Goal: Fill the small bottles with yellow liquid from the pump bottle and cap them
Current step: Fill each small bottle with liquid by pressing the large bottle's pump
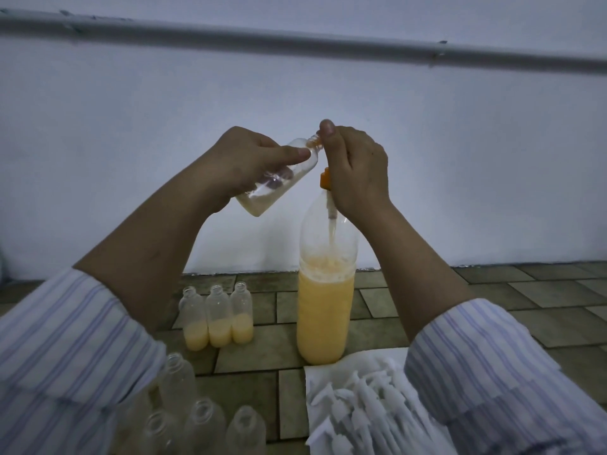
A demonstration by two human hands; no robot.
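Note:
My left hand (243,162) grips a small clear bottle (279,185), tilted with its open neck up against the orange pump head (324,178) of the tall pump bottle (325,307). A little pale yellow liquid lies in the small bottle's base. My right hand (356,169) is wrapped around the pump head, thumb on top. The tall bottle stands on the tiled floor, more than half full of yellow liquid. Three small uncapped bottles (218,318), each partly filled, stand in a row to its left.
Several empty small bottles (193,415) stand at the lower left near my sleeve. A white sheet (331,372) at the lower right holds several white caps (371,412). A pale wall with a pipe (295,39) rises behind the tiled floor (525,290).

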